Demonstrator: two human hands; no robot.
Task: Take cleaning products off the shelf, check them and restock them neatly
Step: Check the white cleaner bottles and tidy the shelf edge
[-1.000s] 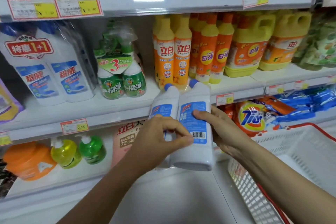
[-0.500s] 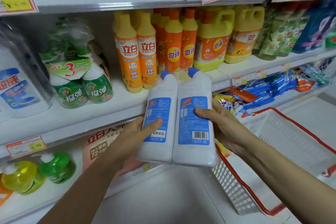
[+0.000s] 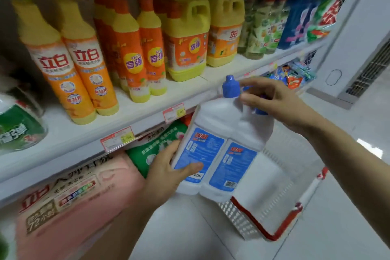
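Shelves (image 3: 147, 110) of orange detergent bottles (image 3: 135, 48) stand behind; the twin pack (image 3: 213, 154) tilts above a white basket (image 3: 280, 232), left hand (image 3: 166, 171) gripping its lower side, right hand (image 3: 274, 99) curling fingers (image 3: 253, 84) around its blue caps (image 3: 231, 87).

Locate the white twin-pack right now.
Head view, centre-right: the twin-pack is held tilted between left hand low and right hand at the caps, above the basket.

A shop: price tags (image 3: 117, 138) on stocked shelves (image 3: 84, 133).

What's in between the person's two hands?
A twin pack of white bottles: the left hand grips its base, the right hand holds its top. Head view.
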